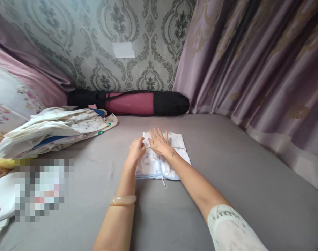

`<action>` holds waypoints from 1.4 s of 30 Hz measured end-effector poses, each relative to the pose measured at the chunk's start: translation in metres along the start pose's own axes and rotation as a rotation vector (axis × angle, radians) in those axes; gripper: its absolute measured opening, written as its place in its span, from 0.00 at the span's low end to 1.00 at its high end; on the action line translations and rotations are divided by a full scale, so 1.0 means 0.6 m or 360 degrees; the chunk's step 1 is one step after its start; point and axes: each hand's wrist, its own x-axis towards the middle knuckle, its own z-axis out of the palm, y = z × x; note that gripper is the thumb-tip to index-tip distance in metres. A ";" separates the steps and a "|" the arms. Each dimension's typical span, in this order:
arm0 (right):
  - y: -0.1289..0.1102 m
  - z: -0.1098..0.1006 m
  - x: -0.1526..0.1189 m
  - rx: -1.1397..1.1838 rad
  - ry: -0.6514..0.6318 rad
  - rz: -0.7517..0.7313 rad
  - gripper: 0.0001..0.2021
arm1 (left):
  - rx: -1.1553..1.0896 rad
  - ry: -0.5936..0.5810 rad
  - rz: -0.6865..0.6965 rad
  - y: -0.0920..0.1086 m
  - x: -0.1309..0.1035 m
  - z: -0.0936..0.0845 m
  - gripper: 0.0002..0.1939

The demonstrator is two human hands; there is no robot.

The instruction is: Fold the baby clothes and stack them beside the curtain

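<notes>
A small white garment (148, 167) with light blue edging and a faint print lies folded on the grey sheet (227, 181). My right hand (159, 141) rests flat on its upper part, fingers spread. At the garment's upper left edge is my left hand (137, 150), its fingers curled in and its thumb side toward the cloth; whether it pinches the fabric is too small to tell. A white tie hangs from the garment's near edge. A pale bangle (123, 200) circles my left wrist.
A heap of clothes (59, 127) lies at the left, with a white device (4, 195) and cable nearer. A long black and pink bag (130, 103) lies against the patterned wall (88, 42). Purple curtains (242, 62) hang along the right.
</notes>
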 end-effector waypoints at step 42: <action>0.126 -0.042 -0.172 0.0137 -0.0108 0.0051 0.32 | 0.0213 -0.0519 0.0587 0.048 -0.050 -0.002 0.24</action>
